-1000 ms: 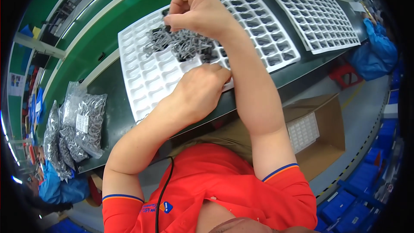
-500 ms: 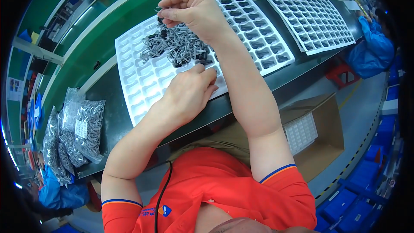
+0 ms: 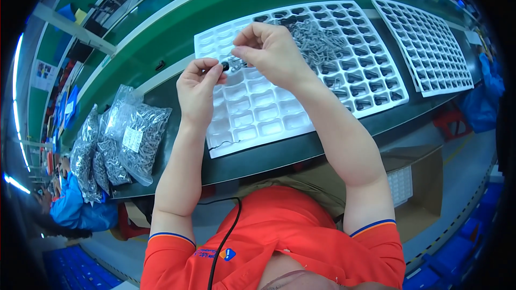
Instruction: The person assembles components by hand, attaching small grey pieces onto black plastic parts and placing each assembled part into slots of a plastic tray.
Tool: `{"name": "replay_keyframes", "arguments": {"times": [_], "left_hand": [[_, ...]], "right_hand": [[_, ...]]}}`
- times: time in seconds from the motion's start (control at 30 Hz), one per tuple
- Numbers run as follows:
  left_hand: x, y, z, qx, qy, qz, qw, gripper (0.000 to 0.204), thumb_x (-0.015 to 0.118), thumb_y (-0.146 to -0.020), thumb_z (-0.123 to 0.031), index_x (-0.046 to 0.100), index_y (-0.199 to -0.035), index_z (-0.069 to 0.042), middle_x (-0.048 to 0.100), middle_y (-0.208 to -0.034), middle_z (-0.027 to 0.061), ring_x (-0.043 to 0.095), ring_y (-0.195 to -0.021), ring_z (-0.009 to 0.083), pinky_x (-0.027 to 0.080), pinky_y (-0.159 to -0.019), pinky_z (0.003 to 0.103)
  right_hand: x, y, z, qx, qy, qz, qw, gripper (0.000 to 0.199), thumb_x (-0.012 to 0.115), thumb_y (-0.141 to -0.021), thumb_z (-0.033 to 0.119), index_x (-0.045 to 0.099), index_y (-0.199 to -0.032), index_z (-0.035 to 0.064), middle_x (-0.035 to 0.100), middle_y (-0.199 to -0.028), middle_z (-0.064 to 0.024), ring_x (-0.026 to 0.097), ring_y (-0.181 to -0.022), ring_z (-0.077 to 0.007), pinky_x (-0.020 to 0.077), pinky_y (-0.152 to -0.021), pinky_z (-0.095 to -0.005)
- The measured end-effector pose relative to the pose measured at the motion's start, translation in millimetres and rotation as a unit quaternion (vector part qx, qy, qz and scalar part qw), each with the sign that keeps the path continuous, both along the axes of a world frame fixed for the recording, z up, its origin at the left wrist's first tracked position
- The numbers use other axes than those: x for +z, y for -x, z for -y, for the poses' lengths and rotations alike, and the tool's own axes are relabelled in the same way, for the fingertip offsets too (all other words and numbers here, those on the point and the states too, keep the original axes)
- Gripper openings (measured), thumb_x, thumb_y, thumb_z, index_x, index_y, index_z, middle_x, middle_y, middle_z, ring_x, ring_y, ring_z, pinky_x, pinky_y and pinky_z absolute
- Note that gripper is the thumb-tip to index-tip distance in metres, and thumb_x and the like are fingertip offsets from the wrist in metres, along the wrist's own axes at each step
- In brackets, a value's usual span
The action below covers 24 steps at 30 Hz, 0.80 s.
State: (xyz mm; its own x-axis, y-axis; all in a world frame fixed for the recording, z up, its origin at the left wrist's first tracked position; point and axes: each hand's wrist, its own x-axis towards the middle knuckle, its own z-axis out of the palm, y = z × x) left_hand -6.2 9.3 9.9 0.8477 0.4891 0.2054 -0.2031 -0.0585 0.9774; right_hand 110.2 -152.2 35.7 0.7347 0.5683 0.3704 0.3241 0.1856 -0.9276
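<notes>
Above the white blister tray (image 3: 252, 143), my left hand (image 3: 196, 91) pinches a small dark part (image 3: 225, 66) between thumb and forefinger. My right hand (image 3: 274, 56) is closed just beside it, its thumb and fingertips on a small grey clip (image 3: 236, 64), partly hidden and hard to make out. The two hands nearly meet over the tray's left side. A heap of loose grey clips (image 3: 322, 45) lies on the tray, behind and right of my right hand. Dark parts sit in the pockets on the tray's right side; the pockets at the left and front hold nothing visible.
Clear plastic bags (image 3: 148, 134) of grey clips lie at the bench's left end. A second filled tray (image 3: 422, 43) stands at the right. Below the bench edge is an open cardboard box (image 3: 424, 193) with trays. Co-workers in blue (image 3: 80, 204) sit on both sides.
My left hand has left the heap's near edge and moved up and left, now with a dark part. My right hand has come lower, close to it. The view has shifted left.
</notes>
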Motion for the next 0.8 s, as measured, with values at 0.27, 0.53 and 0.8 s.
{"name": "replay_keyframes", "arguments": {"times": [0.27, 0.53, 0.8], "left_hand": [[-0.2, -5.7, 2.9, -0.033, 0.101, 0.005, 0.994, 0.022, 0.071, -0.089, 0.003, 0.068, -0.111, 0.007, 0.071, -0.100, 0.0112, 0.070, -0.088, 0.0145, 0.057, -0.081, 0.025], [-1.2, -3.6, 7.4, -0.063, 0.104, 0.015, 0.992, 0.029, 0.072, -0.087, 0.006, 0.067, -0.116, 0.009, 0.072, -0.103, 0.0124, 0.070, -0.092, 0.0141, 0.057, -0.085, 0.024], [-0.9, -1.6, 4.8, -0.059, 0.100, 0.015, 0.993, 0.025, 0.069, -0.090, 0.004, 0.068, -0.115, 0.008, 0.072, -0.104, 0.0129, 0.070, -0.092, 0.0149, 0.058, -0.085, 0.025]], "right_hand": [[-6.3, 10.7, -7.7, -0.014, 0.030, -0.002, 0.999, 0.010, 0.075, -0.086, 0.006, 0.072, -0.093, 0.0000, 0.071, -0.082, -0.0033, 0.065, -0.077, -0.0093, 0.0511, -0.067, -0.0246], [-9.7, 13.6, -11.6, -0.022, 0.083, 0.009, 0.996, 0.010, 0.075, -0.085, 0.007, 0.071, -0.090, -0.0006, 0.070, -0.080, -0.0037, 0.063, -0.073, -0.0091, 0.0504, -0.065, -0.0257], [-11.4, 13.4, -13.3, -0.019, 0.092, 0.029, 0.995, 0.010, 0.074, -0.085, 0.005, 0.067, -0.087, -0.0007, 0.069, -0.077, -0.0034, 0.063, -0.072, -0.0103, 0.0503, -0.064, -0.0271]]}}
